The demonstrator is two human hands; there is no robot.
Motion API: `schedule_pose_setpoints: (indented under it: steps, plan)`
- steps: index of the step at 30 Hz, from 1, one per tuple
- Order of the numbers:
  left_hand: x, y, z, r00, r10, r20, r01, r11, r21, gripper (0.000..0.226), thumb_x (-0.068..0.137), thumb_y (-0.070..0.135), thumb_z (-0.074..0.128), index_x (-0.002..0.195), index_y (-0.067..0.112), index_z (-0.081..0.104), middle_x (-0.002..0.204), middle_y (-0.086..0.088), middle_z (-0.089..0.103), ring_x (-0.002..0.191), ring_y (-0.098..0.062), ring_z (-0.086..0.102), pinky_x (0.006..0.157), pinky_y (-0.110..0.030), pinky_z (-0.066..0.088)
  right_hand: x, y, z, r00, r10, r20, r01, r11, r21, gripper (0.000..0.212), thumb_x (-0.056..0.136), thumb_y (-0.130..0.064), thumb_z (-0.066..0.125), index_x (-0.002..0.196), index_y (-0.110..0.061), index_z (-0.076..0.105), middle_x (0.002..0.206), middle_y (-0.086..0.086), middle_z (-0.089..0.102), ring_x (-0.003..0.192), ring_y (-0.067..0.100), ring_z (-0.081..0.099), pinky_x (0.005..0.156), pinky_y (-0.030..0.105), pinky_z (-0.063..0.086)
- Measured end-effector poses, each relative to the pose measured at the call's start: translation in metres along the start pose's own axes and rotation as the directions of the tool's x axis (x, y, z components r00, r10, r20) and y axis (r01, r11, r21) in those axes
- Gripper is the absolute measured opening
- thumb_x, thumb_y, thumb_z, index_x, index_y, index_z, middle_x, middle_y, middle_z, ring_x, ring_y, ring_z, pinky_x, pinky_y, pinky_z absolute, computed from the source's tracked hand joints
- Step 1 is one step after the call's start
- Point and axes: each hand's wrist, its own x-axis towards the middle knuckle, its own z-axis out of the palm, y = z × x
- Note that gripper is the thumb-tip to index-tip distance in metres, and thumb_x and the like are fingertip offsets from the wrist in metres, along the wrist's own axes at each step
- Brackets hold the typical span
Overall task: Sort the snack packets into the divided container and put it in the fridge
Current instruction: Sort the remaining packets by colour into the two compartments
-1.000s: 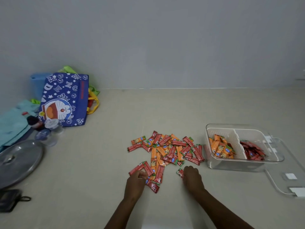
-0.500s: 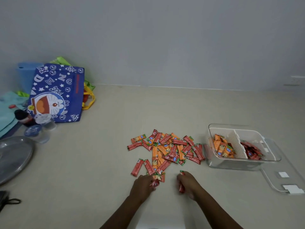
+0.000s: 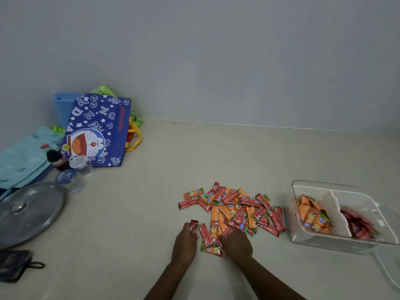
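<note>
Snack packets (image 3: 233,210) lie heaped on the counter (image 3: 140,213), red and orange mixed, just beside the divided container (image 3: 320,240). They look light, thin and slick-wrapped, likely to slide; a pinch across the middle should serve best. The left hand (image 3: 185,242) pinches one red packet (image 3: 193,226) at the pile's near edge. The right hand (image 3: 237,243) presses curled on several packets; whether it grips any cannot be told. The container already holds orange packets in its left side and red in its right.

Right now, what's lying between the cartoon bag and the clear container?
In the head view, the loose packet pile lies between the cartoon bag and clear container.
</note>
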Motion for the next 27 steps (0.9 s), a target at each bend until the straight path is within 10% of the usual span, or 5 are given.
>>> schedule_pose_setpoints:
  steps: [7, 12, 20, 24, 27]
  plan:
    - [0.025, 0.001, 0.008, 0.959, -0.223, -0.173, 0.227, 0.974, -0.001, 0.012, 0.098, 0.020, 0.051, 0.101, 0.009, 0.056, 0.101, -0.008, 0.066, 0.083, -0.016, 0.059, 0.070, -0.025, 0.048, 0.007, 0.013, -0.017, 0.985, -0.025, 0.173, -0.040, 0.931, 0.362, 0.018, 0.090, -0.022, 0.055, 0.103, -0.016, 0.065, 0.096, 0.003, 0.068, 0.088, 0.020, 0.064, 0.074, 0.029, 0.051]
    - [0.033, -0.003, 0.018, 0.945, -0.266, -0.191, 0.282, 0.957, 0.066, 0.028, 0.094, 0.033, 0.056, 0.104, 0.008, 0.054, 0.105, -0.010, 0.060, 0.086, -0.021, 0.062, 0.069, -0.030, 0.052, -0.002, 0.034, -0.042, 0.901, 0.099, 0.422, -0.396, 0.583, 0.709, 0.002, 0.088, -0.006, 0.053, 0.086, -0.007, 0.053, 0.065, 0.007, 0.050, 0.051, 0.017, 0.044, 0.043, 0.025, 0.034]
    - [0.037, 0.006, 0.033, 0.969, -0.220, -0.112, 0.243, 0.934, 0.263, 0.034, 0.090, 0.040, 0.060, 0.106, 0.010, 0.060, 0.112, -0.010, 0.054, 0.091, -0.021, 0.065, 0.073, -0.028, 0.052, 0.016, 0.025, -0.086, 0.817, -0.246, 0.522, -0.470, 0.242, 0.849, 0.008, 0.081, -0.005, 0.052, 0.089, -0.008, 0.053, 0.069, 0.006, 0.055, 0.061, 0.019, 0.055, 0.057, 0.032, 0.046]
    - [0.036, -0.003, 0.032, 0.983, -0.156, -0.096, 0.169, 0.973, 0.155, 0.022, 0.093, 0.033, 0.057, 0.100, 0.013, 0.059, 0.101, -0.005, 0.065, 0.087, -0.018, 0.065, 0.073, -0.031, 0.054, 0.043, 0.014, -0.092, 0.886, -0.082, 0.457, -0.400, 0.365, 0.841, 0.029, 0.091, -0.023, 0.060, 0.066, -0.010, 0.055, 0.056, 0.005, 0.049, 0.051, 0.016, 0.049, 0.052, 0.027, 0.047]
    - [0.030, 0.000, 0.026, 0.972, -0.207, -0.109, 0.207, 0.978, -0.013, 0.021, 0.097, 0.034, 0.050, 0.099, 0.013, 0.049, 0.093, -0.005, 0.068, 0.077, -0.016, 0.065, 0.063, -0.029, 0.053, 0.059, 0.001, -0.088, 0.956, 0.029, 0.292, -0.232, 0.684, 0.691, 0.030, 0.093, -0.032, 0.057, 0.072, -0.010, 0.059, 0.060, 0.007, 0.058, 0.053, 0.022, 0.053, 0.057, 0.028, 0.044]
